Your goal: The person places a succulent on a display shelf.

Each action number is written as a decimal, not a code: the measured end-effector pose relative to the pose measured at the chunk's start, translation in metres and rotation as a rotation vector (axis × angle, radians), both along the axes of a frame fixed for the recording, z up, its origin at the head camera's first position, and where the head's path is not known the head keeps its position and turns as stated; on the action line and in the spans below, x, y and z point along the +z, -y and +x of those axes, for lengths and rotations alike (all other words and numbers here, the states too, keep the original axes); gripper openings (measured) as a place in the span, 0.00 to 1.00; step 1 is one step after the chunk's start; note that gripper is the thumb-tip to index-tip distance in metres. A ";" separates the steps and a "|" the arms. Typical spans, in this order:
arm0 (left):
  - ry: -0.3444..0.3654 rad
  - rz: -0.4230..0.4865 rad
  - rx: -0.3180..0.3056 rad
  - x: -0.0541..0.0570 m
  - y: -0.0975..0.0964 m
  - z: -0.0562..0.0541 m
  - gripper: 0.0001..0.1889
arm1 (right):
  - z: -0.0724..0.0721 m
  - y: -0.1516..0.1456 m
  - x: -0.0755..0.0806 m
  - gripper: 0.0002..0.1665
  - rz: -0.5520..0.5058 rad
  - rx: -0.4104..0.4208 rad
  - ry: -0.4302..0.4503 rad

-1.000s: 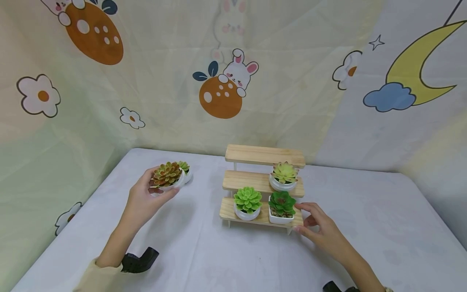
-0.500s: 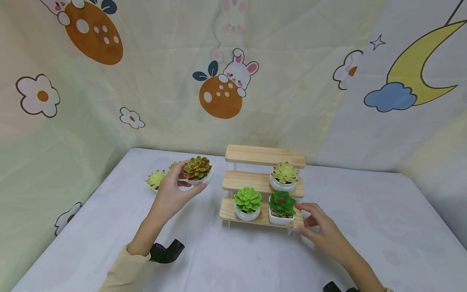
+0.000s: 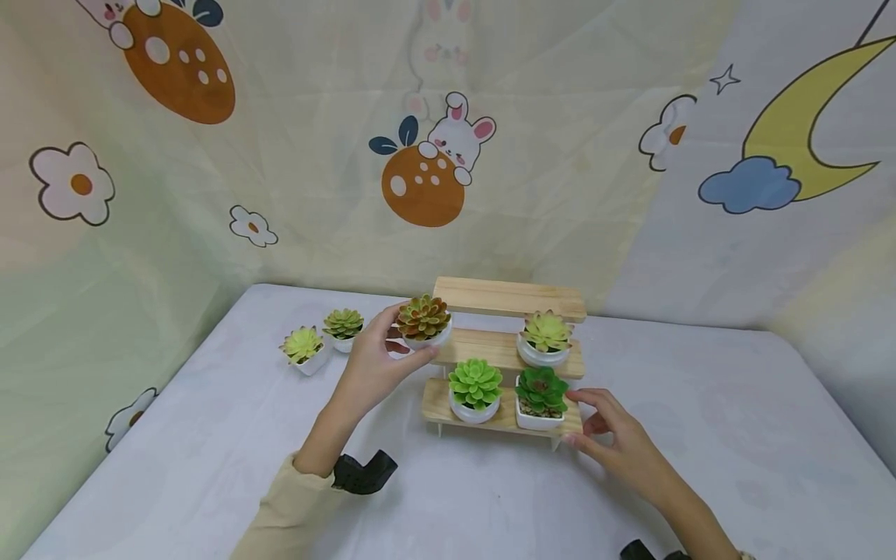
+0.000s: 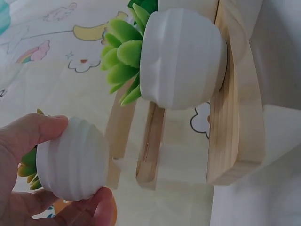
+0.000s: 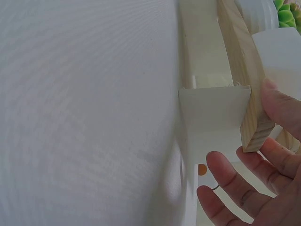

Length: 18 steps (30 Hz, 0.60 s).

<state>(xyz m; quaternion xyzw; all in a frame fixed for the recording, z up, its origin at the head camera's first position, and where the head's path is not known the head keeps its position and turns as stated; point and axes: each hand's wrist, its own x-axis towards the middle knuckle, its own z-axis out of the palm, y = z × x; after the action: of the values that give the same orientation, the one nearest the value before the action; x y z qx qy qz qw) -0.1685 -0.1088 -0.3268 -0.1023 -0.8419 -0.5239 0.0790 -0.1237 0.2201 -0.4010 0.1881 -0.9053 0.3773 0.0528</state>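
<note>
My left hand [image 3: 378, 362] holds a white ribbed pot [image 4: 73, 160] with a reddish-green succulent [image 3: 423, 316], thumb on one side and fingers on the other. The pot overlaps the left end of the middle tier in the head view. My right hand [image 3: 619, 443] pinches the right end of the lowest board of a three-tier wooden stand [image 5: 256, 117]. On that board are a bright green succulent [image 3: 475, 383] in a round pot and a dark green succulent [image 3: 541, 390] in a square pot. A yellow-green succulent [image 3: 547, 333] sits on the middle tier's right end.
Two more potted succulents, one pale yellow-green [image 3: 302, 344] and one green [image 3: 344, 323], stand on the white-covered table [image 3: 175, 435] at the left. A printed cloth backdrop [image 3: 560, 155] rises behind the table and the stand's bare top board [image 3: 507, 295].
My left hand has carried the reddish-green succulent rightward from beside the two left plants to the stand, uncovering those plants. My right hand stays at the board's end.
</note>
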 end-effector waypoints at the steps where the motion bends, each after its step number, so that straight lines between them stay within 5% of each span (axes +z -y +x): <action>1: 0.002 0.001 -0.005 0.000 -0.002 -0.001 0.34 | 0.000 0.000 0.000 0.31 -0.002 0.001 -0.004; 18: 0.036 0.020 -0.056 -0.005 -0.027 -0.007 0.35 | 0.000 0.000 0.001 0.31 0.007 -0.007 0.003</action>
<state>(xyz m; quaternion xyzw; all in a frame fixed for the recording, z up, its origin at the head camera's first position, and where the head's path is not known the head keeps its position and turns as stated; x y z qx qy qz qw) -0.1754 -0.0814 -0.3314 -0.1155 -0.8348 -0.5360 0.0505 -0.1235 0.2201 -0.4000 0.1845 -0.9074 0.3740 0.0522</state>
